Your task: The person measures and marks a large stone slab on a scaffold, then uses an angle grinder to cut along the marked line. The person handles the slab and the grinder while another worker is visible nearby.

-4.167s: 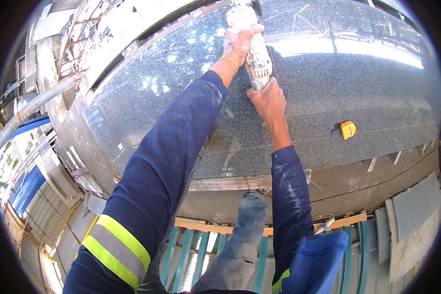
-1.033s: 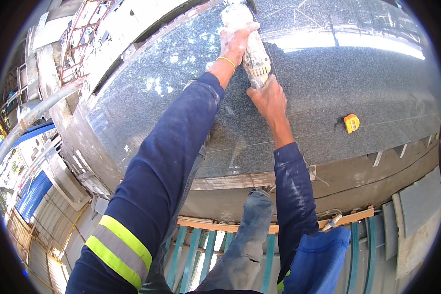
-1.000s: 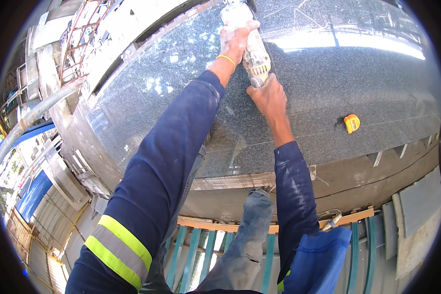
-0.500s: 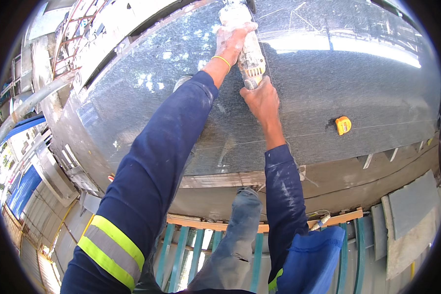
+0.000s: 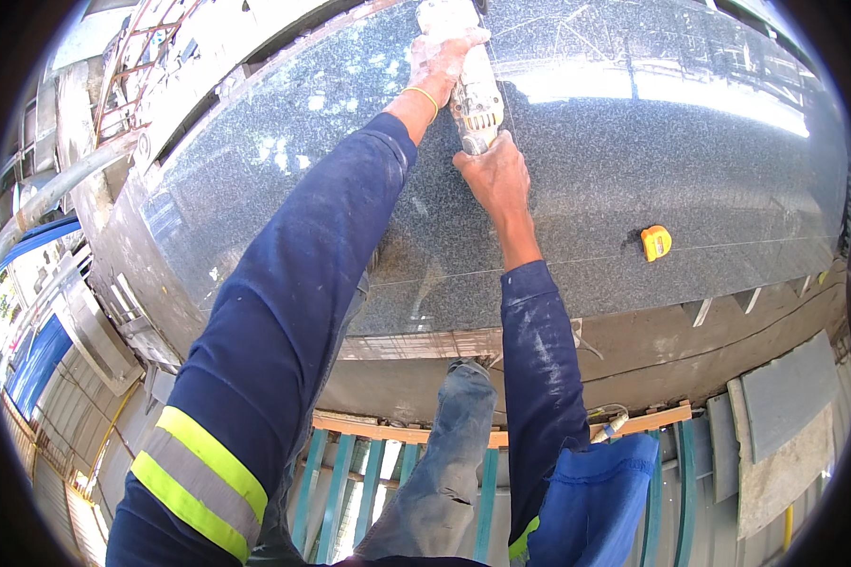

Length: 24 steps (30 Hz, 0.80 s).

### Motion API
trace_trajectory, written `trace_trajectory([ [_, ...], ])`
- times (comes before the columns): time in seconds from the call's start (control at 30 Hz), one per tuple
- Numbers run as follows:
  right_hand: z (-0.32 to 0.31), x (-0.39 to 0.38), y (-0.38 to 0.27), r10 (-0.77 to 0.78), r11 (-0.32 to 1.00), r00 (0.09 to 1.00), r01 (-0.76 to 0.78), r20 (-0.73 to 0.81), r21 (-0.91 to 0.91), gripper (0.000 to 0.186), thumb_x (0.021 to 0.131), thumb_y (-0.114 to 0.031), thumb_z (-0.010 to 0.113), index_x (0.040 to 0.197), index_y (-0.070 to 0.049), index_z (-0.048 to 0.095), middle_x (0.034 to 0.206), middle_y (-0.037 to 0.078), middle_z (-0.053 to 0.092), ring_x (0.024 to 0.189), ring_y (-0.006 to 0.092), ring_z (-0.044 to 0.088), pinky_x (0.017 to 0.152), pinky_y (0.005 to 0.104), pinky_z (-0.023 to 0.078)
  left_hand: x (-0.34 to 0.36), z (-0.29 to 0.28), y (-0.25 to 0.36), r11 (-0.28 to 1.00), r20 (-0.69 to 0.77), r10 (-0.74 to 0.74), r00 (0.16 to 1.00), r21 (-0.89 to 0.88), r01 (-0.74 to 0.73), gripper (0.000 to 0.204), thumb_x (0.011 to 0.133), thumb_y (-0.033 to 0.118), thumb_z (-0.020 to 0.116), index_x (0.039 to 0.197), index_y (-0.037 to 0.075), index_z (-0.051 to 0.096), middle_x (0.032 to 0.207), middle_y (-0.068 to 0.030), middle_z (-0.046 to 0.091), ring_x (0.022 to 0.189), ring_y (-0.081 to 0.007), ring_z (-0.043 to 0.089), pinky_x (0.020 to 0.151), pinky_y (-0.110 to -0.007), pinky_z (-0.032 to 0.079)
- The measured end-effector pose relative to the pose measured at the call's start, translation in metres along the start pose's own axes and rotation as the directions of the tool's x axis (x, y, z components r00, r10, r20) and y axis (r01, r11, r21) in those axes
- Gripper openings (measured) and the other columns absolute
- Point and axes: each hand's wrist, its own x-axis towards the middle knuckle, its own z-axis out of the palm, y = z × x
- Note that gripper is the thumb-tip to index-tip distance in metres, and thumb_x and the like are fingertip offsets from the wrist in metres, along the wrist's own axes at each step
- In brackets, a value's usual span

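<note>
Both of my hands grip a dusty white angle grinder [image 5: 477, 99] lying along a dark speckled, polished stone slab [image 5: 596, 170] near its far edge. My left hand [image 5: 438, 66] is wrapped over the grinder's upper body, close to its head, whose wheel is only partly visible at the top of the picture. Lower down, my right hand [image 5: 496, 175] is closed around the rear end of the grinder. A yellow tape measure [image 5: 655, 243] rests on the slab to the right, beside a thin pale scribed line that crosses the stone.
At the left are rusty metal frames [image 5: 128, 66], a grey pipe [image 5: 57, 189] and blue sheeting [image 5: 38, 369]. Below the slab are a concrete ledge [image 5: 633, 354], a wooden batten [image 5: 652, 416], teal bars [image 5: 681, 491] and leaning grey boards [image 5: 785, 387]. My leg [image 5: 444, 454] stands below.
The whole view has shifted a little left and up, carrying hands, grinder and tape measure with it. Both hands keep their grip, with no clear movement relative to the slab.
</note>
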Motion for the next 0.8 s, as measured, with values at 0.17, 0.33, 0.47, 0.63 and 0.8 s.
trace_trajectory([
  [0.17,-0.004,-0.014,0.006,0.031,0.999,1.000,-0.031,-0.007,-0.033,0.047,0.075,-0.027,0.079,0.102,0.006,0.057,0.093,0.031,0.071,0.090,0.0473,0.070,0.081,0.0522,0.054,-0.017,0.007,-0.009,0.999,-0.013,-0.039,0.999,-0.021,0.039,0.039,0.085,0.029,0.080,0.109,0.001,0.066,0.092,-0.0081,0.069,0.082,-0.0190,0.069,0.077,-0.035,0.059],
  [0.33,-0.005,-0.016,0.004,0.024,1.000,1.000,-0.023,0.004,-0.016,0.046,0.075,-0.026,0.078,0.102,0.005,0.057,0.093,0.031,0.071,0.090,0.0469,0.070,0.081,0.0519,0.054,-0.024,0.007,0.002,0.998,0.019,-0.042,0.999,-0.046,0.042,0.039,0.084,0.028,0.081,0.109,0.002,0.066,0.093,-0.0086,0.068,0.082,-0.0190,0.069,0.077,-0.034,0.059],
  [0.47,-0.007,-0.006,0.003,0.032,0.999,0.999,-0.032,-0.007,-0.013,0.047,0.075,-0.026,0.078,0.102,0.006,0.058,0.093,0.031,0.071,0.091,0.0465,0.071,0.082,0.0513,0.055,-0.018,0.011,0.003,1.000,-0.025,0.016,1.000,0.001,-0.015,0.040,0.084,0.029,0.080,0.110,0.002,0.065,0.094,-0.0088,0.068,0.082,-0.0191,0.068,0.077,-0.035,0.059],
  [0.63,0.000,0.001,0.001,0.005,1.000,1.000,-0.004,0.008,-0.006,0.049,0.074,-0.027,0.079,0.103,0.006,0.058,0.095,0.031,0.071,0.092,0.0466,0.071,0.082,0.0507,0.055,0.005,-0.001,-0.007,0.999,-0.002,0.021,1.000,0.024,-0.021,0.042,0.085,0.034,0.079,0.110,0.003,0.065,0.094,-0.0088,0.068,0.079,-0.0190,0.067,0.074,-0.035,0.058],
  [0.8,0.000,0.002,0.003,0.008,1.000,1.000,-0.008,0.015,0.003,0.049,0.074,-0.028,0.078,0.103,0.007,0.058,0.096,0.033,0.071,0.094,0.0473,0.071,0.083,0.0509,0.055,0.007,-0.001,-0.010,1.000,0.024,0.006,1.000,-0.006,-0.006,0.044,0.085,0.037,0.078,0.111,0.004,0.066,0.095,-0.0081,0.068,0.084,-0.0187,0.067,0.078,-0.035,0.056],
])
